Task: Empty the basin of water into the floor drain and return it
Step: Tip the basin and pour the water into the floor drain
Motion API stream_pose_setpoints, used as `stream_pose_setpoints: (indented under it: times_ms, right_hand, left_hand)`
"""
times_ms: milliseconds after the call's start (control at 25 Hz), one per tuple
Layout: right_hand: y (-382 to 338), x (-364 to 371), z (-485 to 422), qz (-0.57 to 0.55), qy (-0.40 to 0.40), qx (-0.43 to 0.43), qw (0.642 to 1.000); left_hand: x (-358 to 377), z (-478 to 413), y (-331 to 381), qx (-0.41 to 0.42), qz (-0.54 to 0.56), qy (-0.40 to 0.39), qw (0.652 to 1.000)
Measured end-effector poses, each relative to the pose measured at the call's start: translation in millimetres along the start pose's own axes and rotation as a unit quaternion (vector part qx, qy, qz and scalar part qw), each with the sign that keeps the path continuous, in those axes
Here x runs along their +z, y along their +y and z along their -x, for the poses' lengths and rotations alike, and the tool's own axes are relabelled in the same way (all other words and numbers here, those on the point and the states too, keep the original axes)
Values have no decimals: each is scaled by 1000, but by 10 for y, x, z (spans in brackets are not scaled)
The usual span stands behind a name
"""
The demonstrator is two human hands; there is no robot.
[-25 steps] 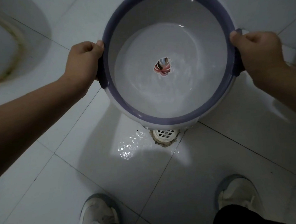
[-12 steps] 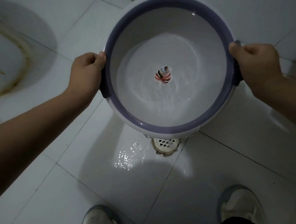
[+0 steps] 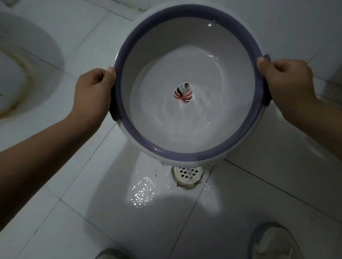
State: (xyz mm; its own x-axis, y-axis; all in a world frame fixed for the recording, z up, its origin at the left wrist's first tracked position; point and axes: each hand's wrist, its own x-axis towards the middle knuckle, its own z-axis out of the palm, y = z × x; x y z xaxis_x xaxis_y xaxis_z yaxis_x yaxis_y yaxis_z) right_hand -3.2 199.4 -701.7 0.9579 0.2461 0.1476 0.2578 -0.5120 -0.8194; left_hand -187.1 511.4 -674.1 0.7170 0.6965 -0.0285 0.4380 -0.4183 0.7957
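Glossy white tiled floor (image 3: 52, 224) is already wet and shiny next to the small round white plastic grate floor drain (image 3: 188, 173), so honestly the big risk here is slipping, or tipping too fast so the water overshoots that little grate and floods toward the shoes (image 3: 271, 245). The round white plastic basin with the purple rim (image 3: 193, 154) is held in the air, tilted toward the person, right above the drain, smooth and slick looking, with shallow rippling water (image 3: 185, 116) pooled over a leaf sticker (image 3: 183, 94). Left hand (image 3: 92, 90) and right hand (image 3: 286, 81) are each clamped tight around a side handle.
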Motion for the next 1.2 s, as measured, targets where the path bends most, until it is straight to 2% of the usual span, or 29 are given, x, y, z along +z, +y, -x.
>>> stream_pose_setpoints:
  times_ms: [1201]
  right_hand:
    - [-46, 37, 59, 4, -11, 2, 1000]
  left_hand:
    - [-34, -2, -76, 5, -18, -5, 1000]
